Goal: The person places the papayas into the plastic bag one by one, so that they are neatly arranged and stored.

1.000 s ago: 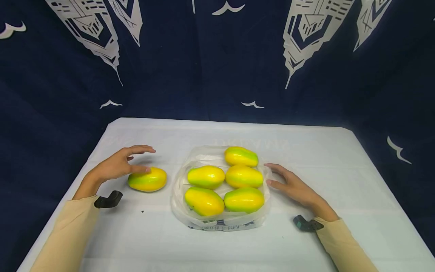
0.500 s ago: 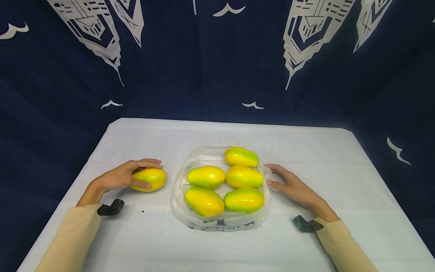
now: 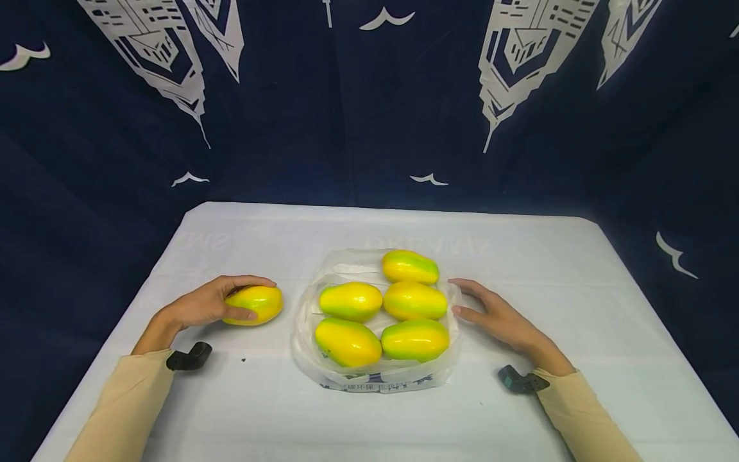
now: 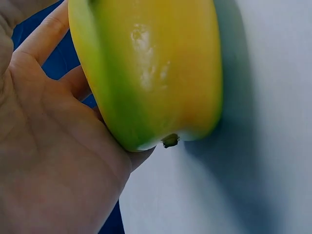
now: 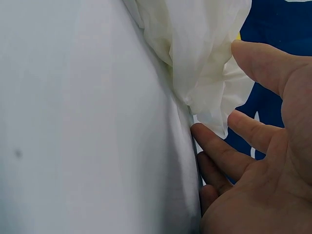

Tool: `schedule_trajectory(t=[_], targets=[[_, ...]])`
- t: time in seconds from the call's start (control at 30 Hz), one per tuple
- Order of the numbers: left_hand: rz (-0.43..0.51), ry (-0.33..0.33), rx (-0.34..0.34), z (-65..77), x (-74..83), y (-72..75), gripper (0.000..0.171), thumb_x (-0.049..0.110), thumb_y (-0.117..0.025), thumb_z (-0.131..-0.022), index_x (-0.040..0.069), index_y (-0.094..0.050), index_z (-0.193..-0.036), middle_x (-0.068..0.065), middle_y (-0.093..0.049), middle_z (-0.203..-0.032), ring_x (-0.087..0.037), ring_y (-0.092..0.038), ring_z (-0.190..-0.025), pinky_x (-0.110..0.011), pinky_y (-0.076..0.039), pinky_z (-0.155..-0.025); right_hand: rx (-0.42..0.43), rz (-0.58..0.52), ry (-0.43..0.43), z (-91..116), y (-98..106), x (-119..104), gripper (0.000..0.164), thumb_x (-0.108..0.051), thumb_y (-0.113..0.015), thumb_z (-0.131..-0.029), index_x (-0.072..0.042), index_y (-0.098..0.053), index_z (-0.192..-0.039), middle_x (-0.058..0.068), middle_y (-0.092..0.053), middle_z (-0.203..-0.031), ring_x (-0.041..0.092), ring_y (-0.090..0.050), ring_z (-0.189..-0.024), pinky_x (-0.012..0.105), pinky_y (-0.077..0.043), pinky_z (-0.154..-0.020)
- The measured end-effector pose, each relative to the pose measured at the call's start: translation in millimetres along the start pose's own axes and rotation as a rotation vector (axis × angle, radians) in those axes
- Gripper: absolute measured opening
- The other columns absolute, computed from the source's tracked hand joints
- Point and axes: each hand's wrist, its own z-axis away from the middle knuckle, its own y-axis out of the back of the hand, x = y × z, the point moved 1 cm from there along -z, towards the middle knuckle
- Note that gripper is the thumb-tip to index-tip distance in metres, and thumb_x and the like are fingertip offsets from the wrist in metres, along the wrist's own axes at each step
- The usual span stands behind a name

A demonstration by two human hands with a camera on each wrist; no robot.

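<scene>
At the left of the table, my left hand [image 3: 199, 305] grips a glossy yellow-green papaya [image 3: 262, 304], thumb on its near side and fingers over its far side. The papaya's stubby stem [image 4: 170, 141] faces the palm in the left wrist view. In the centre lies a translucent white plastic bag [image 3: 306, 350], its rim spread around several more papayas [image 3: 349, 300]. Beside the bag's right edge rests my right hand [image 3: 502, 321], fingers extended, fingertips at the crumpled plastic [image 5: 204, 58]. It pinches nothing that I can see.
A white cloth covers the table [image 3: 369, 423]. Behind it hangs a dark blue curtain [image 3: 369, 128] with white printed shapes. A tiny dark speck [image 3: 244, 360] marks the cloth left of the bag. Black wrist cameras [image 3: 189, 357] sit on both wrists.
My left hand has come down over the single papaya and closed around it, its fingers shifting forward and to the right. The right hand, the bag and the other papayas have stayed put.
</scene>
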Motion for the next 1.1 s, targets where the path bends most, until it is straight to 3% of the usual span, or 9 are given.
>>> schedule_trajectory(t=[1.1], targets=[[-0.033, -0.01, 0.026, -1.2, 2.0, -3.0, 0.058, 0.023, -0.083, -0.081, 0.028, -0.062, -0.135, -0.001, -0.058, -0.14, -0.028, -0.049, -0.124, -0.048, -0.037, -0.105, -0.002, 0.011, -0.011, -2.1, -1.3, 1.5, 0.067, -0.047, -0.065, -0.095, -0.019, -0.042, -0.152, 0.011, -0.034, -0.161, 0.039, -0.021, -0.152, 0.068, -0.017, -0.117]])
